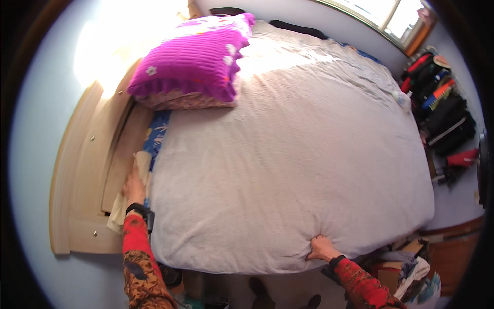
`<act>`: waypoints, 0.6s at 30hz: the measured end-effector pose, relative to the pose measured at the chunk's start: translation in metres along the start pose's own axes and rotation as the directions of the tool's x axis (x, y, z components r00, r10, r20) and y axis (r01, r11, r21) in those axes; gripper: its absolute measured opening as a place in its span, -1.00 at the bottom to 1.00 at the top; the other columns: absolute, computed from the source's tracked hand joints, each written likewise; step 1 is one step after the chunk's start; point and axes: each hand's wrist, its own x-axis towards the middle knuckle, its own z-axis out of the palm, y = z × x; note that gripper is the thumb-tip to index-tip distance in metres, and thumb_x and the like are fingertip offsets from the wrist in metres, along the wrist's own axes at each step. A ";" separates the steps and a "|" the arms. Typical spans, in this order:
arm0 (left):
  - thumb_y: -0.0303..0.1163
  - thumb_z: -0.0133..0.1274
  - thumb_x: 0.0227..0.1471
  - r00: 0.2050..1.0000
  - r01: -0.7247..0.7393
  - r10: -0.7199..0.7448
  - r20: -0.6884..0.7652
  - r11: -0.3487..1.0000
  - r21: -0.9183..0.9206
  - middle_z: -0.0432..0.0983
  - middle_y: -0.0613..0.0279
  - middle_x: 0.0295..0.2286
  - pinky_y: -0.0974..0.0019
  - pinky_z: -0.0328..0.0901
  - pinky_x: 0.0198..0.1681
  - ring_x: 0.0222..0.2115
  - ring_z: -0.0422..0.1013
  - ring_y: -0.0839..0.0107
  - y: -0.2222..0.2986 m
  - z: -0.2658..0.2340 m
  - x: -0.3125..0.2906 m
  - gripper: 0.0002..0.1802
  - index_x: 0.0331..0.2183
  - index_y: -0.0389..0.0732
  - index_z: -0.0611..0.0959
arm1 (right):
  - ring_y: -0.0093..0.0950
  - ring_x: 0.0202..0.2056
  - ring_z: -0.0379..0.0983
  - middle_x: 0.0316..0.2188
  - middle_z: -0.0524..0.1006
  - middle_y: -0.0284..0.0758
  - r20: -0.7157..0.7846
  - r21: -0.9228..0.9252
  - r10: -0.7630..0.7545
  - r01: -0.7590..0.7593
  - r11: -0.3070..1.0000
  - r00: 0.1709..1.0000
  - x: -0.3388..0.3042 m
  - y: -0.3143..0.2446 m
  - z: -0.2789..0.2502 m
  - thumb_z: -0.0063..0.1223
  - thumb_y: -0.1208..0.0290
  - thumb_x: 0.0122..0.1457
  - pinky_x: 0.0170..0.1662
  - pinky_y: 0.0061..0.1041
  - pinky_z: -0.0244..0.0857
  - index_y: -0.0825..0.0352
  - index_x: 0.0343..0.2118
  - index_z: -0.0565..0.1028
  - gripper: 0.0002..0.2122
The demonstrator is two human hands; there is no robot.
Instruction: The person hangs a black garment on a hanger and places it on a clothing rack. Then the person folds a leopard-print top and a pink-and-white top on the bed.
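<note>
Pale sheet [288,149]: It lies over nearly all of the bed [406,201]. It is mostly smooth in the middle and wrinkly near the far edge.
Right hand [323,249]: It is at the near edge of the bed, a bit right of the middle. Its fingers are bent in and closed on a pinch of the sheet. Little folds spread out from them.
Cream cloth [143,164]: It is a long strip by the left edge of the bed, next to the wooden headboard [82,175].
Left hand [135,188]: It is on the cream cloth. I cannot tell how far open its fingers are, or if they grip the cloth.
Blue cloth [156,131]: It has a pattern and peeks out along the left edge.
Purple pillow [190,59]: It sits at the far left corner, on top of a flowery pillow [188,101].
Sleeves [139,252]: Both are red with brown patterns.
Bags [453,121]: They hang past the right edge.
</note>
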 end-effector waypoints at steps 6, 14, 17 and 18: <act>-0.26 0.01 0.07 0.993 -0.083 0.075 0.094 0.993 0.082 0.30 0.04 0.06 0.01 0.28 -0.02 -0.04 0.35 0.02 -0.016 0.030 0.023 -0.31 0.21 0.04 0.16 | -0.20 -0.22 0.48 -0.36 0.54 -0.12 -0.032 0.086 0.015 -0.012 0.996 0.999 -0.002 -0.008 -0.012 0.38 0.18 -0.39 -0.17 -0.31 0.39 0.36 -0.42 0.59 -0.57; -0.57 0.06 -0.03 0.826 -0.561 0.542 -0.158 0.756 -0.337 0.29 -0.12 0.03 0.14 0.13 0.12 0.08 0.21 -0.01 0.134 -0.016 -0.112 -0.45 0.05 -0.36 0.35 | -0.34 -0.22 0.54 -0.35 0.61 -0.28 0.080 0.117 0.080 -0.089 0.989 0.994 0.008 -0.012 -0.009 0.47 0.28 -0.44 -0.22 -0.34 0.45 0.23 -0.37 0.64 -0.57; -0.59 0.04 -0.03 0.690 -0.580 0.721 -0.060 0.501 -0.642 0.37 -0.09 -0.05 0.18 0.15 0.11 0.00 0.28 0.05 0.242 -0.023 -0.208 -0.51 0.00 -0.38 0.41 | -0.37 -0.25 0.53 -0.36 0.61 -0.30 0.080 0.154 0.131 -0.142 0.978 0.988 0.011 -0.016 -0.003 0.45 0.28 -0.46 -0.31 -0.27 0.45 0.21 -0.37 0.65 -0.57; -0.58 0.05 -0.02 0.661 -0.555 0.750 -0.036 0.455 -0.696 0.38 -0.06 -0.08 0.19 0.18 0.07 -0.04 0.32 0.08 0.279 -0.028 -0.243 -0.53 -0.02 -0.37 0.42 | -0.35 -0.24 0.51 -0.35 0.58 -0.28 -0.004 0.193 0.152 -0.149 0.970 0.988 0.010 -0.018 0.000 0.43 0.29 -0.44 -0.28 -0.28 0.42 0.23 -0.38 0.63 -0.59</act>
